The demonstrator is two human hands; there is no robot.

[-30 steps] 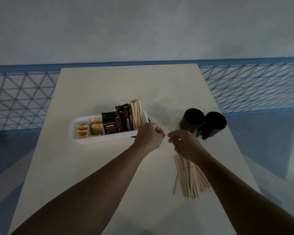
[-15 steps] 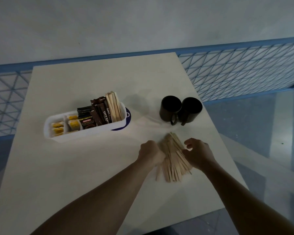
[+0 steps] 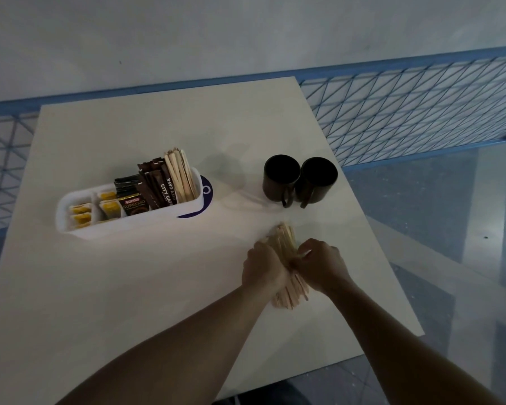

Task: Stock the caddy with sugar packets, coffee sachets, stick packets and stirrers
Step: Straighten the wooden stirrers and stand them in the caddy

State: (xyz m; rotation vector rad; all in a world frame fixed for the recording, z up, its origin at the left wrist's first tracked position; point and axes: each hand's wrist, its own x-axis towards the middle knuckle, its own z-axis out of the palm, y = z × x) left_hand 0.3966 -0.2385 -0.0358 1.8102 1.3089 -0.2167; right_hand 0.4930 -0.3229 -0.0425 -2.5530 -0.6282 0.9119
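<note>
Caddy [image 3: 129, 226]: white, long, at 10 o'clock from the hands; yellow packets [image 3: 81, 214] left, dark sachets [image 3: 132, 200] and sticks [image 3: 158, 185] mid, stirrers [image 3: 181, 176] upright at the right end.
Left hand [image 3: 263, 267]: curled round the bundle [image 3: 284, 241], its left side.
Bundle: pale wood, flat on the table [image 3: 129, 287] (near ends fanned), squeezed between both hands.
Right hand [image 3: 322, 264]: fingers clamped on the bundle's right side.
Mugs [image 3: 300, 178]: two, dark, touching, at 12 o'clock.

The white caddy [image 3: 123, 226] is holding sugar packets [image 3: 81, 213], coffee sachets [image 3: 130, 200], stick packets [image 3: 158, 188] and upright stirrers [image 3: 180, 176], a loose stirrer bundle [image 3: 284, 239] lying nearby.
</note>
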